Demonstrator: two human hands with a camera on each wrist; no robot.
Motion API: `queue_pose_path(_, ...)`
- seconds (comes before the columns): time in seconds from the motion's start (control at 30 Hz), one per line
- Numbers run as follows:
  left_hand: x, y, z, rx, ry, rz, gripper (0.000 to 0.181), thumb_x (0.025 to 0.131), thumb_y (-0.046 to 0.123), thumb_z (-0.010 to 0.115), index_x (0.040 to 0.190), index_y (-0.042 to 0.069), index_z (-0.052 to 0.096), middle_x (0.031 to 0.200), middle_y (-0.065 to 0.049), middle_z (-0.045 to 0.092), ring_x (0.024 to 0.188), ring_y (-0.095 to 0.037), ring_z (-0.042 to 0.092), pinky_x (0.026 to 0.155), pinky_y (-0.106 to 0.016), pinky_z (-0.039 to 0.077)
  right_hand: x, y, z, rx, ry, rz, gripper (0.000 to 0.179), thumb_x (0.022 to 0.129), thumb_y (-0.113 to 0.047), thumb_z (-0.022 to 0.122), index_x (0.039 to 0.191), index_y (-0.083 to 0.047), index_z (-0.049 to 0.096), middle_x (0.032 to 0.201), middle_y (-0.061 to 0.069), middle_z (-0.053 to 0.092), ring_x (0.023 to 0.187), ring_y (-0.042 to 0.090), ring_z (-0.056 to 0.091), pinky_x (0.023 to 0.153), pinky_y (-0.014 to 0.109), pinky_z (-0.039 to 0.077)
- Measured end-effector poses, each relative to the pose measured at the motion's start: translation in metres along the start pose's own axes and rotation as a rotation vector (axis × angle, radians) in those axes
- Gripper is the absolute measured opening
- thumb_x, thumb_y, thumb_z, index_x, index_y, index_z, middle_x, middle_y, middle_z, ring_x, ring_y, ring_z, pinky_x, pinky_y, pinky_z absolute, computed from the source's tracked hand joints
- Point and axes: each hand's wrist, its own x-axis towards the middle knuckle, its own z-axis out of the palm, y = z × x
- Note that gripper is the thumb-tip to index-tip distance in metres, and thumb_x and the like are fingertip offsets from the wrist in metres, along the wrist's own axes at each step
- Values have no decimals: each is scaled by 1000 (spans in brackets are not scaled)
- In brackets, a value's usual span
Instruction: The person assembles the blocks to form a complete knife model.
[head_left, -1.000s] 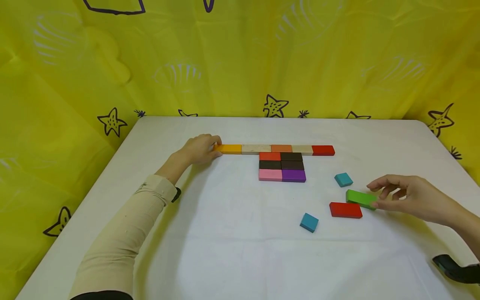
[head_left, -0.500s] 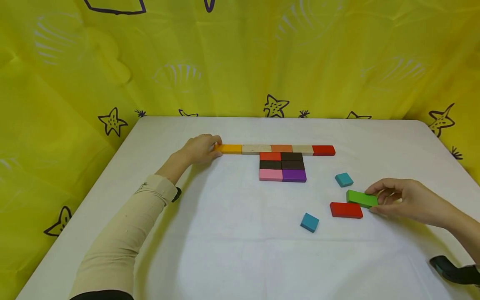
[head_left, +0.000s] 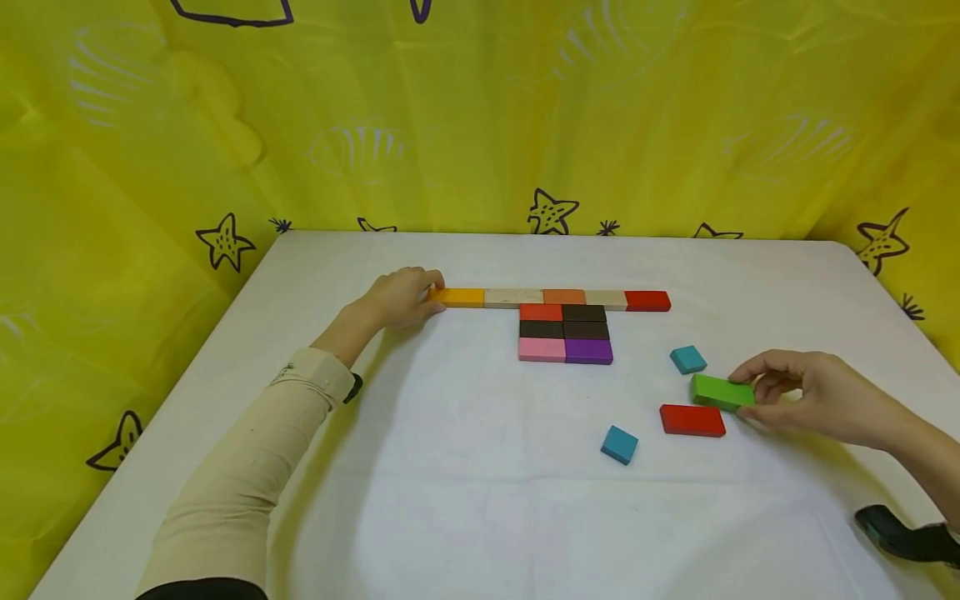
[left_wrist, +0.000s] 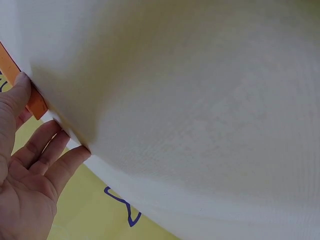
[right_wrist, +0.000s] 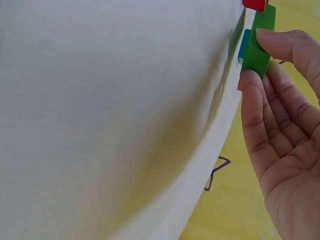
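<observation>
My right hand (head_left: 825, 396) pinches the right end of a green block (head_left: 716, 392) between thumb and fingers. A gap and shadow show under the green block (right_wrist: 260, 50) in the right wrist view, so it is just off the table. At the far left of a row of blocks, my left hand (head_left: 401, 298) grips the end of a yellow-orange block (head_left: 461, 297), thumb on the near side. To its right in that row lie a long natural wood block (head_left: 513, 297), an orange block (head_left: 563, 297), a shorter wood block (head_left: 604, 299) and a red block (head_left: 648, 301).
Below the row sits a patch of red, dark brown, pink (head_left: 542, 349) and purple (head_left: 588, 351) blocks. Near my right hand lie a loose red block (head_left: 692, 420) and two blue blocks, one farther (head_left: 687, 359), one nearer. A yellow patterned cloth (head_left: 480, 117) hangs behind the white table (head_left: 465, 500).
My right hand has closed its fingers on the green block and raised it slightly from the table. The left hand stays on the yellow-orange block.
</observation>
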Motion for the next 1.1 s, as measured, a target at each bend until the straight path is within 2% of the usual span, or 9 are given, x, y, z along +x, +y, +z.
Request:
queue_pose_path(0.3,1,0,0,-5,-11,-7,34,101,29,66,128,9,61,102,-10,60,92,-28,54,79,-44,47,14,-10,-1,18,32,-52,43,69,7,89,105,-9,72,86,-8,69,74,5,61,66,12,46)
queue_pose_path(0.57,1,0,0,-9,-6,1,34,101,28,66,128,9,61,102,-10,60,92,-28,54,80,-45,48,31,-22,0,-30,36,-18,41,72,4,89,107,-8,73,89,-6,69,76,5,61,66,14,47)
queue_pose_path(0.77,0,1,-1,-5,3,0,34,101,28,65,128,9,61,102,-11,59,94,-29,54,81,-46,48,45,-28,-1,-56,36,-26,38,74,2,88,107,-8,73,89,-5,69,77,4,61,67,14,49)
queue_pose_path(1.1,-1,2,-1,-3,-10,-7,35,101,29,65,129,8,60,103,-11,59,95,-29,54,83,-47,48,69,-35,4,-61,-5,-22,37,76,-3,89,110,-5,72,88,-1,70,76,5,61,67,16,49)
